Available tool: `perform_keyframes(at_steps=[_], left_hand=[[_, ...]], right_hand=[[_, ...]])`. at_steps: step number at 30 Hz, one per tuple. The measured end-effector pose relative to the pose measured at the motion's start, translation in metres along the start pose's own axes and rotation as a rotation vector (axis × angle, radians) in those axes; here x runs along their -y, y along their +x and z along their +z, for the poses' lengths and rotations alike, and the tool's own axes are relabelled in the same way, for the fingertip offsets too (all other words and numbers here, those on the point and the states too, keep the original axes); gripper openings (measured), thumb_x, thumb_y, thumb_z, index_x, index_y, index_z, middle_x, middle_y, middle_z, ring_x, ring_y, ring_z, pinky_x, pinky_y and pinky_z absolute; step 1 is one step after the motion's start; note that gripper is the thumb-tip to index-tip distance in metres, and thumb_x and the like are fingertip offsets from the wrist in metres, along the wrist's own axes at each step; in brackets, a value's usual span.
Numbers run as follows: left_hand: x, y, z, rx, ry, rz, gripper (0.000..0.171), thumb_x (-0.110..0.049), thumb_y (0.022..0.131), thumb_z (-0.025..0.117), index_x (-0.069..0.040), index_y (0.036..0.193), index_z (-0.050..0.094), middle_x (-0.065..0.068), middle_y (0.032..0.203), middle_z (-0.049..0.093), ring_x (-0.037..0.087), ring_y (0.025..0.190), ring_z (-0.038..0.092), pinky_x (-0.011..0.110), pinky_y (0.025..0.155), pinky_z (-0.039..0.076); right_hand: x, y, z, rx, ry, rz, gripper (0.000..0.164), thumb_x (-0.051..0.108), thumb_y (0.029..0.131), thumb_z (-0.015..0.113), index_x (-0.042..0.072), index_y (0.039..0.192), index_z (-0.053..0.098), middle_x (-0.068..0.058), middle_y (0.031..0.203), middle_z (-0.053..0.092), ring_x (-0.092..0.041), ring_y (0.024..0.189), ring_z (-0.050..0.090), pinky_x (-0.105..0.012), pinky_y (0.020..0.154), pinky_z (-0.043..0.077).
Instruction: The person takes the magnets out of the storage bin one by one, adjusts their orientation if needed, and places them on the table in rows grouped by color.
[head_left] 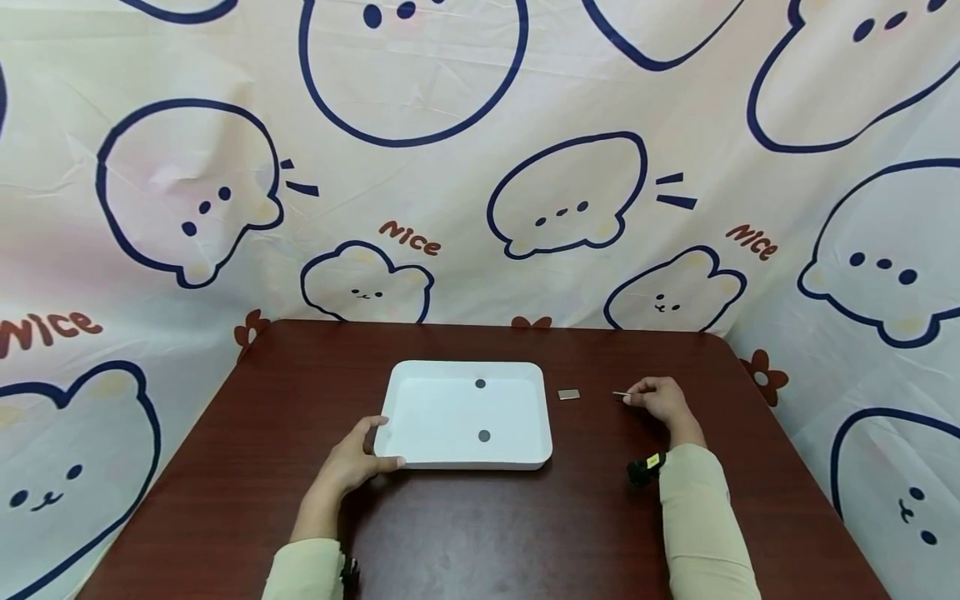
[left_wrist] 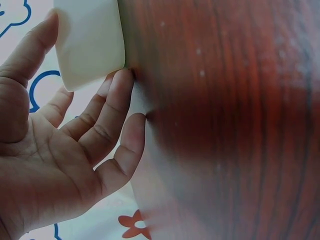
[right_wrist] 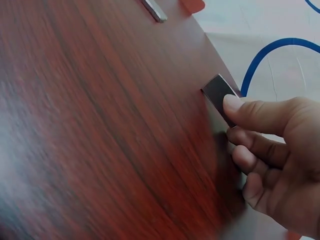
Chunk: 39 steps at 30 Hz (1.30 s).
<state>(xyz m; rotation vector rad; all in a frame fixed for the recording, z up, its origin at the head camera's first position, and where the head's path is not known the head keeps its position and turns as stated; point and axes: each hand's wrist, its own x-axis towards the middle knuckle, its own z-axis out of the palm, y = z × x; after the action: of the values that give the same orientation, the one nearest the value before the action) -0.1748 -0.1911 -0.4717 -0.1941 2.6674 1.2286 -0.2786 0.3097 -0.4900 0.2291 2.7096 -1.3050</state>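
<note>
A shallow white tray (head_left: 442, 417) lies on the table, with two small dark grey discs (head_left: 480, 383) on its right half. My left hand (head_left: 352, 457) grips the tray's left side near its front corner, thumb at the front edge and fingers on the side. In the left wrist view the tray corner (left_wrist: 90, 45) sits between thumb and fingers. Well right of the tray, my right hand (head_left: 662, 403) pinches a small flat rectangular metal piece (right_wrist: 218, 92) by one end. Between tray and right hand lies another small grey rectangular piece (head_left: 568, 394).
The dark red-brown wooden table (head_left: 510, 533) has rounded far corners. A pale printed cloth (head_left: 465, 192) with blue animal outlines hangs behind and at both sides of it. A black strap device (head_left: 645, 470) is on the right wrist.
</note>
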Motion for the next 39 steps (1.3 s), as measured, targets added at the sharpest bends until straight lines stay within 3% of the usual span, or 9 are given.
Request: perform_keyframes(at_steps=[8,15,20,31,39], left_hand=[[0.000,-0.001,-0.001,0.008,-0.020,0.007,0.080,-0.029,0.069,0.083,-0.012,0.135,0.042,0.018,0.104,0.055,0.028,0.084,0.053,0.044,0.070,0.043],[0.000,0.001,0.001,-0.002,-0.034,0.005,0.079,-0.028,0.068,0.083,-0.013,0.135,0.043,0.015,0.101,0.056,0.026,0.082,0.053,0.041,0.069,0.043],[-0.002,0.000,0.000,0.000,-0.030,0.008,0.079,-0.028,0.069,0.083,-0.014,0.135,0.043,0.015,0.103,0.055,0.027,0.084,0.053,0.042,0.069,0.042],[-0.004,0.000,-0.001,0.003,-0.039,0.017,0.079,-0.028,0.068,0.084,-0.013,0.135,0.043,0.016,0.101,0.055,0.026,0.080,0.053,0.041,0.068,0.043],[-0.003,-0.002,0.001,0.002,-0.028,0.012,0.080,-0.030,0.068,0.084,-0.013,0.135,0.043,0.018,0.106,0.054,0.029,0.087,0.052,0.044,0.071,0.042]], right_hand=[[-0.001,0.005,-0.007,0.057,-0.152,-0.023,0.010,0.013,0.086,0.067,0.003,0.088,0.067,-0.012,0.093,0.059,-0.029,0.083,0.050,-0.040,0.072,0.040],[0.000,0.009,-0.010,0.079,-0.207,-0.060,0.006,0.009,0.086,0.066,0.003,0.088,0.067,-0.011,0.091,0.060,-0.027,0.082,0.050,-0.039,0.070,0.041],[0.002,0.010,-0.011,0.071,-0.240,-0.066,0.013,0.010,0.088,0.064,0.000,0.096,0.068,-0.017,0.100,0.059,-0.031,0.087,0.051,-0.043,0.074,0.041],[0.000,0.014,-0.009,0.048,-0.272,-0.124,0.022,0.010,0.090,0.062,-0.002,0.108,0.067,-0.025,0.114,0.057,-0.042,0.108,0.047,-0.053,0.088,0.038],[-0.003,0.004,-0.010,0.039,-0.190,-0.089,0.030,0.019,0.092,0.060,-0.001,0.115,0.063,-0.026,0.124,0.050,-0.044,0.114,0.042,-0.055,0.089,0.036]])
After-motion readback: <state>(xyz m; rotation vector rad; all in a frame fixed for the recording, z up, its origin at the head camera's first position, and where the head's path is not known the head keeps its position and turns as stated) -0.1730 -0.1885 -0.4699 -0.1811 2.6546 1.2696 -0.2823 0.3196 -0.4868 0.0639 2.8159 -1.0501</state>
